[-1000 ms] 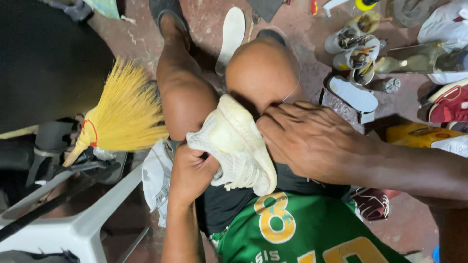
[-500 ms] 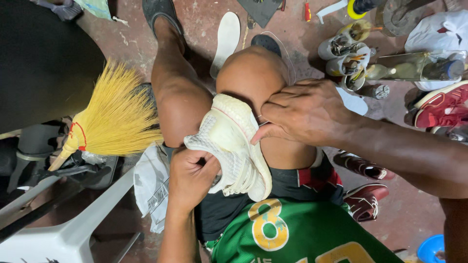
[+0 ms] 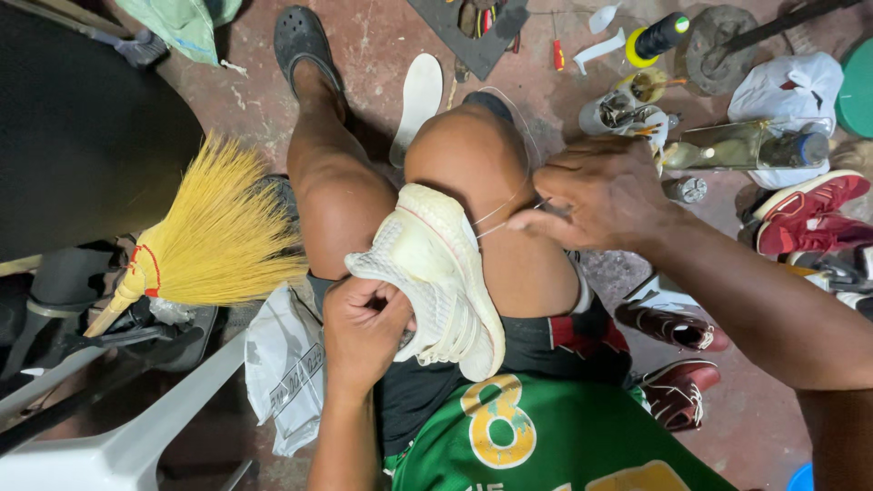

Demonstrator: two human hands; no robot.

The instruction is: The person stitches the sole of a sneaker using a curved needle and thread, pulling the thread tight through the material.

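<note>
Here we are, looking straight down at a cream knit shoe [image 3: 432, 273] wedged between the person's bare knees, sole edge turned up and to the right. The left hand [image 3: 364, 332] is clamped on the shoe's near-left end, fingers [image 3: 386, 305] curled and pressed together into the opening, holding it steady. Over to the right, the right hand [image 3: 605, 195] sits just beside the shoe's sole edge, its fingers pinched tight around what looks like a thin needle or awl; it is too small to tell which. A pale thread [image 3: 498, 216] runs taut from that pinch back to the shoe.

Now the risks, as I judge them. That thread is under tension: a hard or crooked pull could snap it or tear the knit where it enters. The sharp tip sits close to bare knee skin, so a slip of the pinch could jab the leg. And if the knees relax, the shoe could twist out of the left hand's grip.

Around them on the floor: a yellow broom [image 3: 214, 241] at left, a white insole [image 3: 418, 100] far centre, red shoes [image 3: 805, 205] at right, brown shoes [image 3: 673, 327] near right.
</note>
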